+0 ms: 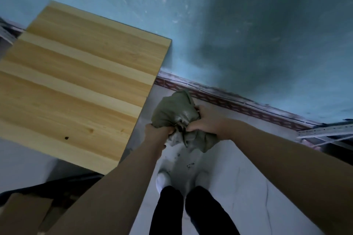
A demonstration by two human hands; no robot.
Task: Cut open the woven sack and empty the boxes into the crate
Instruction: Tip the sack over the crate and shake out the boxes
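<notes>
Both hands grip the crumpled olive-green woven sack (174, 109), held out over the grey tiled floor (238, 177).
Left hand (157, 129) fists its near-left edge and right hand (207, 121) clutches the right side. The wad sits between them, equally near both, its bulk bulging away toward the blue wall (248, 34). The pale wooden tabletop (76, 82) is just left, and the brown cardboard box (26, 212) lies down-left, on the left arm's side.

Sack (174, 112): olive woven cloth, crumpled, with a dull sheen on the folds. Table (80, 82): pale wood boards, smooth, matt, knotted. Wall (248, 25): blue plaster, rough, scuffed. Floor (238, 177): light, glossy tile. Cardboard (24, 213): brown, matt.
</notes>
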